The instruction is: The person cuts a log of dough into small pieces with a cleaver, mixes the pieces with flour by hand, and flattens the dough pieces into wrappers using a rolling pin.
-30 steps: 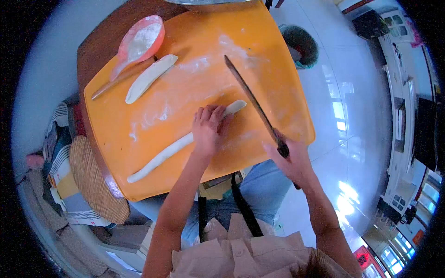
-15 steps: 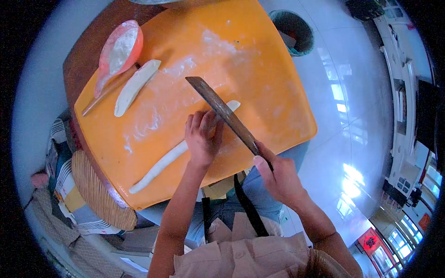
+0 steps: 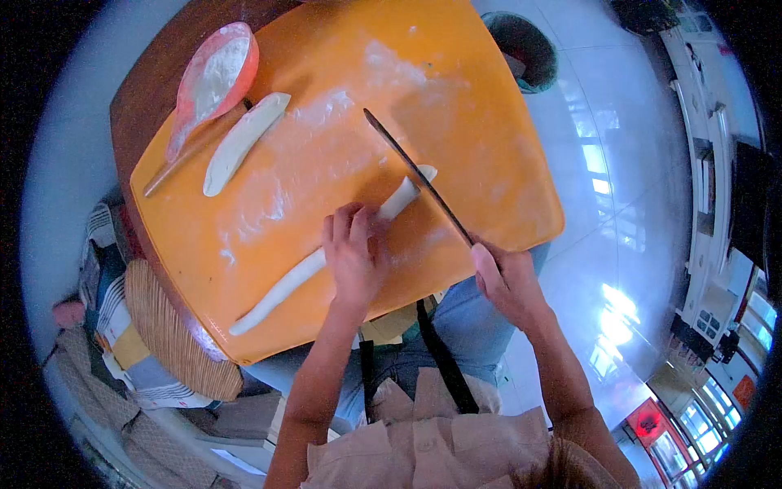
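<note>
A long white dough rope (image 3: 285,289) lies slantwise across the floured orange mat (image 3: 456,106). My left hand (image 3: 355,253) is closed over its middle, with the fingers curled and partly hidden. The handle of a long, dark-bladed knife (image 3: 407,159) is in my right hand (image 3: 509,281), whose fingers are wrapped round it. Its blade stands edge-down across the rope's far end. Just beyond the blade shows a small dough end piece (image 3: 429,172); whether it is fully severed I cannot tell.
A second, thicker dough roll (image 3: 244,145) lies at the upper left. Beside it are a thin wooden rolling pin (image 3: 183,167) and a pink scoop (image 3: 251,61) of flour. A bin (image 3: 538,61) stands on the floor past the right edge; a woven stool (image 3: 175,334) is at the left.
The knife has turned from its flat side showing to edge-on and moved right with my right hand. A stretch of rope between my left hand and the blade now shows.
</note>
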Available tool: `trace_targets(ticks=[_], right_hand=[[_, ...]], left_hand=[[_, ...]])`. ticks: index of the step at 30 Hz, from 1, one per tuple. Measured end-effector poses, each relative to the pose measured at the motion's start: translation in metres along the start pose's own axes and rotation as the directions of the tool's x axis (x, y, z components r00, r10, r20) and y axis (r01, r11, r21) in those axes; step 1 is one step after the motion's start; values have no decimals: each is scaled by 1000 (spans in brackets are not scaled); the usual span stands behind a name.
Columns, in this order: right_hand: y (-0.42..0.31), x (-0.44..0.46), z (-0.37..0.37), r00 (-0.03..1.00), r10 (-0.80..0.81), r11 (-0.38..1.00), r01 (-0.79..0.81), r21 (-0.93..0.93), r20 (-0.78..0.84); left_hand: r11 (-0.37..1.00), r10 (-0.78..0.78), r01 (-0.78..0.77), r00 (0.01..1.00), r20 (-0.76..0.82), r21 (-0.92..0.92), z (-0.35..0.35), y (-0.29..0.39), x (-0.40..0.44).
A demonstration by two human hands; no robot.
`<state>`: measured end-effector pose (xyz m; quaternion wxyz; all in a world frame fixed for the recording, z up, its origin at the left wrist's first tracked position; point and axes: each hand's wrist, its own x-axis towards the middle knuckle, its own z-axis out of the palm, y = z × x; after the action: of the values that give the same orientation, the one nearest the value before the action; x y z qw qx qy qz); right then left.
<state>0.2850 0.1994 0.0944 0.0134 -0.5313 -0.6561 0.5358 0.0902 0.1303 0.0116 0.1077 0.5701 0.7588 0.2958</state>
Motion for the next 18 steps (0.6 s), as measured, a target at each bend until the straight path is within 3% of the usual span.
trace_targets(ticks=[9,11,18], right_hand=[[-18,-38,26,999,-50,994,52,-96,20],[-17,-35,28,999,-47,992,47,-121,-1],[-24,-25,23,997,80,994,-80,-69,-3]], left_hand=[[997,-26,28,999,23,-67,7,4,-18],[999,38,-39,998,-49,-35,7,4,-16],[999,11,-11,1000,10,-49,1,9,-11]])
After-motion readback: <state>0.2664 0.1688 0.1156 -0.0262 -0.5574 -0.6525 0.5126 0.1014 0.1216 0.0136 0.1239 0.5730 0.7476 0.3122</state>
